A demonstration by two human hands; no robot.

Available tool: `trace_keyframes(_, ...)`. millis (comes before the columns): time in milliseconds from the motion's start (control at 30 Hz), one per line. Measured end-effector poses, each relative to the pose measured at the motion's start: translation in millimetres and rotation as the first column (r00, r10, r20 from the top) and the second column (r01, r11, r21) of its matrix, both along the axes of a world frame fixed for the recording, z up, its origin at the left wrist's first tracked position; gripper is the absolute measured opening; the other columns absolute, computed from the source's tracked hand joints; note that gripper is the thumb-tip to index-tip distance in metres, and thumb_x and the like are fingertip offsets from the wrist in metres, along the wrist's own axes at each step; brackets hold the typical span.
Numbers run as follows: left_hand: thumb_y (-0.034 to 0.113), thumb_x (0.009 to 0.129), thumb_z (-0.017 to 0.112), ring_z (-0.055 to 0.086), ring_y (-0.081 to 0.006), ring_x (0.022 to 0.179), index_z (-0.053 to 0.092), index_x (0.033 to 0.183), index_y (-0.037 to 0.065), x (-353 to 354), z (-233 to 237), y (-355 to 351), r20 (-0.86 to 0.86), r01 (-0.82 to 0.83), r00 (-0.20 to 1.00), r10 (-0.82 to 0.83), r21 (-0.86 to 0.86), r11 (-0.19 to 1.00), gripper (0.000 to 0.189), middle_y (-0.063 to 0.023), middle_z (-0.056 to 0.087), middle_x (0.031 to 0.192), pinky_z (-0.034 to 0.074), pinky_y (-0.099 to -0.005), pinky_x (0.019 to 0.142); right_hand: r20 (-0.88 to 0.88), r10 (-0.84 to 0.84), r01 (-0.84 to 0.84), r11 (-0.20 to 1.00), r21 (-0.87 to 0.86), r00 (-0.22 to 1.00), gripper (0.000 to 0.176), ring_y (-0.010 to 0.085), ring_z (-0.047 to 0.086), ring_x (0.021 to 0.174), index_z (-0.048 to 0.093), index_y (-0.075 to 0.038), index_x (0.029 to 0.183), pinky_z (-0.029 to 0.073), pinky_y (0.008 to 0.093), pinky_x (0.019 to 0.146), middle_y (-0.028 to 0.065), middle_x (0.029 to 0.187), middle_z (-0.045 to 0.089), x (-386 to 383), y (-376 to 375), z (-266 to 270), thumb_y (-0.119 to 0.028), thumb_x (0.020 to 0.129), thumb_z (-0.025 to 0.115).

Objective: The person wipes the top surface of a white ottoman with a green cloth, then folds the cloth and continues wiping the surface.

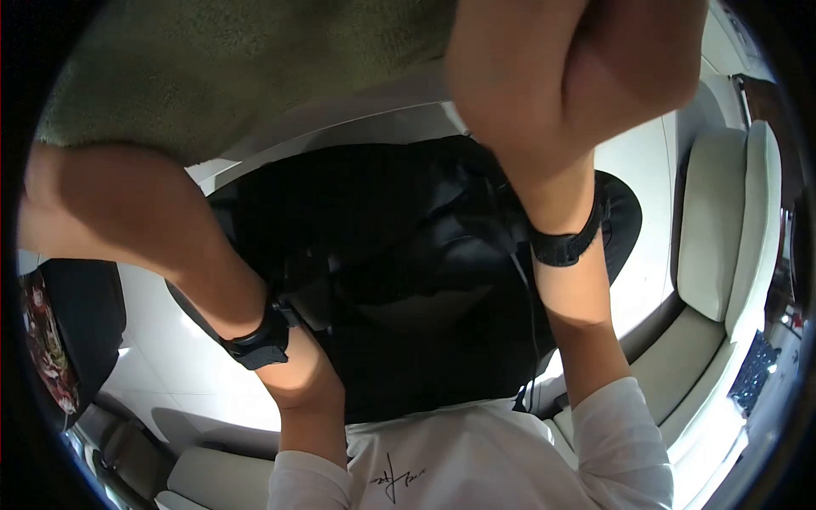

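Note:
An olive-green, fuzzy cloth is raised close to the camera and fills the upper left of the head view. My left hand is at the left edge, up against the cloth's lower corner; its fingers are mostly out of sight, but the cloth hangs from it. At the upper right, my right hand is curled at the cloth's other side, blurred and partly cut off by the frame. The cloth spans the gap between both hands. A black band is strapped round my right forearm, and another band round my left.
My lap in black clothing lies below, with a thin cable running down it. A pale cushioned sofa curves along the right. A dark item with a colourful print is at the left, above the white tiled floor.

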State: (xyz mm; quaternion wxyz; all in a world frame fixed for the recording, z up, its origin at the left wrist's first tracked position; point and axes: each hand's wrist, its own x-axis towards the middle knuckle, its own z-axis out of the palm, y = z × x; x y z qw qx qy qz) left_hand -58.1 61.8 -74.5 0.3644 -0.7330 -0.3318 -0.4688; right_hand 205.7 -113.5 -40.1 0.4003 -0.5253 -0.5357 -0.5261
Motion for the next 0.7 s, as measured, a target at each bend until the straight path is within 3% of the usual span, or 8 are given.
trace_keyframes(100,0.021,0.102,0.048,0.051,-0.0412,0.121,0.055,0.132,0.004,15.3,-1.0,-20.6,0.018,0.012,1.0,-0.012,0.016,1.0,0.035,-0.0209,0.057,0.125,0.038,-0.0573,0.101,-0.038,-0.057,0.056,0.998,-0.003,0.998,0.025,0.015,0.048,0.06,0.055,0.003,0.076,0.036,0.0317,0.056,0.0048,0.069,0.058,34.3,-20.0,2.4,-0.013,0.095,0.055)
trace_keyframes(200,0.021,0.102,0.048,0.051,-0.0415,0.121,0.055,0.132,0.004,68.6,-9.1,-62.2,0.018,0.136,0.99,-0.138,0.084,0.987,0.035,-0.0211,0.057,0.125,0.038,-0.0577,0.102,-0.152,-0.084,0.085,0.996,-0.002,0.985,0.029,0.0133,0.043,0.056,0.05,0.001,0.069,0.032,0.0314,0.052,0.0025,0.063,0.053,73.3,-50.4,4.8,-0.012,0.094,0.055)
trace_keyframes(300,0.019,0.101,0.048,0.051,-0.0419,0.121,0.055,0.133,0.003,86.2,-13.8,-68.9,0.018,0.219,0.975,-0.223,0.113,0.969,0.036,-0.0215,0.057,0.126,0.037,-0.0583,0.102,-0.391,0.082,-0.03,0.99,0.139,0.917,0.034,0.0088,0.035,0.055,0.044,0.0,0.062,0.027,0.0298,0.051,-0.0021,0.059,0.048,86.5,-52.0,8.6,-0.009,0.094,0.05)
trace_keyframes(367,0.018,0.1,0.049,0.051,-0.042,0.12,0.055,0.133,0.002,67.6,-10.1,-57.5,-0.061,0.13,0.99,-0.124,0.094,0.987,0.038,-0.022,0.057,0.126,0.037,-0.0585,0.102,-0.376,0.091,-0.041,0.989,0.139,0.922,0.034,0.0089,0.034,0.055,0.044,0.0,0.062,0.028,0.0298,0.051,-0.0024,0.06,0.048,70.4,-43.8,11.1,-0.009,0.094,0.051)
trace_keyframes(467,0.018,0.099,0.05,0.051,-0.0421,0.119,0.055,0.134,0.002,40.0,-6.0,-36.7,-0.142,0.036,0.99,-0.025,0.077,0.996,0.039,-0.0224,0.057,0.126,0.036,-0.0587,0.102,-0.208,0.019,-0.003,0.997,0.081,0.978,0.03,0.0098,0.037,0.057,0.047,0.0,0.066,0.03,0.0304,0.053,-0.0012,0.063,0.05,40.0,-26.3,2.2,-0.009,0.095,0.051)
trace_keyframes(600,0.018,0.099,0.05,0.051,-0.0422,0.119,0.055,0.134,0.001,14.5,-2.8,-10.5,-0.058,-0.018,0.998,0.018,0.012,1.0,0.039,-0.0225,0.057,0.126,0.036,-0.0587,0.102,-0.023,0.023,-0.024,0.999,-0.03,0.999,0.026,0.0112,0.041,0.06,0.051,0.0,0.072,0.032,0.0313,0.057,0.0004,0.068,0.053,15.8,-10.7,-0.1,-0.009,0.096,0.051)
trace_keyframes(700,0.018,0.099,0.05,0.051,-0.0423,0.119,0.055,0.134,0.001,30.1,-9.1,-26.9,-0.018,0.006,1.0,-0.006,-0.003,1.0,0.039,-0.0226,0.057,0.126,0.036,-0.0587,0.102,-0.049,0.024,-0.025,0.999,-0.033,0.999,0.023,0.0121,0.044,0.063,0.054,0.0,0.076,0.035,0.032,0.059,0.0016,0.072,0.055,34.3,-21.2,0.4,-0.009,0.097,0.051)
